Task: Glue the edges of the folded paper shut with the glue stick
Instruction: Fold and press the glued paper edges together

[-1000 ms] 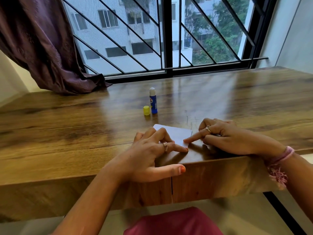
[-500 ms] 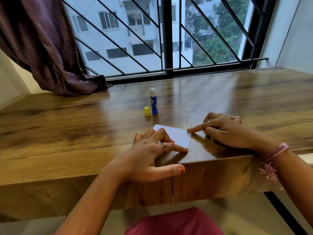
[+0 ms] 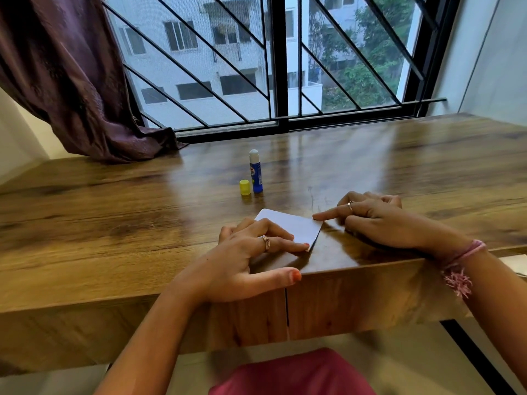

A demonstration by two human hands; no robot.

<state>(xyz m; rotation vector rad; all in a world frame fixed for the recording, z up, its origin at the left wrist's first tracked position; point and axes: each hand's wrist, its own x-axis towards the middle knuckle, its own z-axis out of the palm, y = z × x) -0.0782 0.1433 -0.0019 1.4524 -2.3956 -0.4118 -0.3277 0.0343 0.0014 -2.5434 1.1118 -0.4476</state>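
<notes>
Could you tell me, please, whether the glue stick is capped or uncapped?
Uncapped: the glue stick stands upright with its white tip bare, and the yellow cap sits beside it on the table.

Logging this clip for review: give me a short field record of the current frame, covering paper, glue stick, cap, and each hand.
paper: white folded paper flat on the wooden table, near its front edge
glue stick: blue glue stick upright, uncapped, beyond the paper
cap: yellow cap standing just left of the stick
left hand: left hand presses the paper down, fingers spread
right hand: right hand index fingertip touches the paper's far right corner
</notes>
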